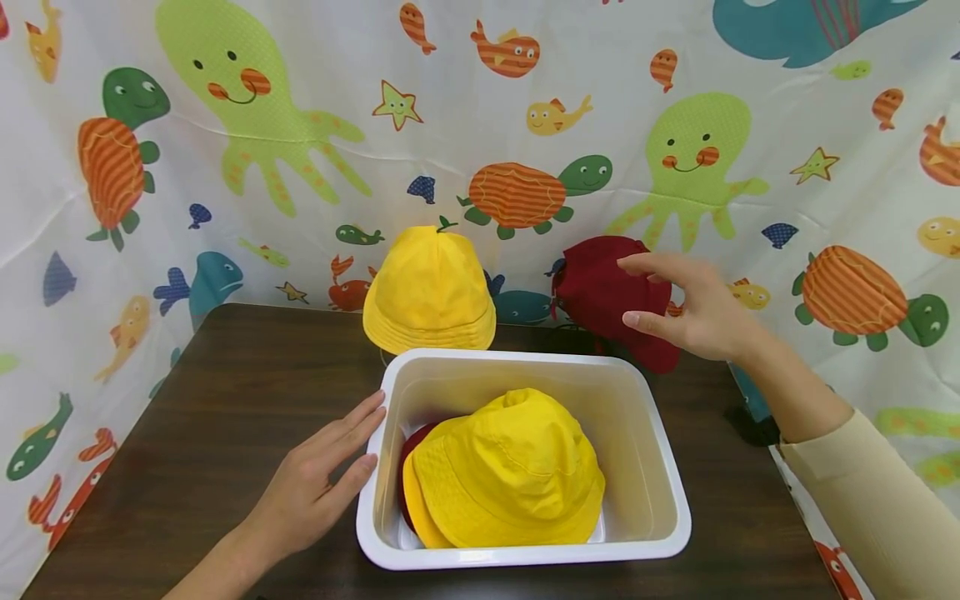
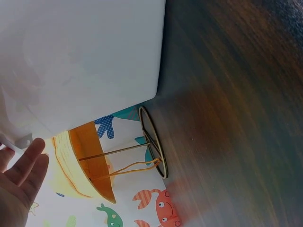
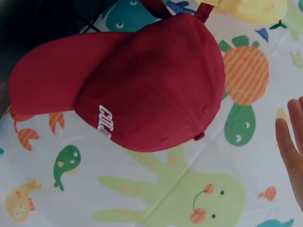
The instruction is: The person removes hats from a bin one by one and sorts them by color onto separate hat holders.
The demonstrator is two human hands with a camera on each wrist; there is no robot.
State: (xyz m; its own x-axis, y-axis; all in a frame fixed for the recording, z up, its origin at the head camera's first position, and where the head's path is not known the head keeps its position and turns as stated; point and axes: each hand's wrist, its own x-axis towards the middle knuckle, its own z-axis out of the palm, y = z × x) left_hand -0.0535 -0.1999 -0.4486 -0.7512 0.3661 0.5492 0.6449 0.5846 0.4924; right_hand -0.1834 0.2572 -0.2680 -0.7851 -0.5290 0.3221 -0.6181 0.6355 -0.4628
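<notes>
My left hand (image 1: 318,475) rests its nearly straight fingers on the left rim of a white plastic bin (image 1: 667,500). Inside lie yellow bucket hats (image 1: 517,467), stacked, with a dark red edge (image 1: 408,475) showing under them at the left. Behind the bin, at the right, a dark red baseball cap (image 1: 600,283) with white lettering sits raised above the table. Close by it is my right hand (image 1: 701,308), thumb and fingers spread apart, holding nothing. The right wrist view shows the cap (image 3: 156,85) whole, with a gap between it and the fingers.
A yellow bucket hat (image 1: 427,283) with a small leaf on top sits on a wire stand (image 2: 161,158) behind the bin. A white curtain (image 1: 315,50) with sea animals hangs behind the dark wood table (image 1: 217,417). A black object (image 1: 753,425) lies at the table's right edge.
</notes>
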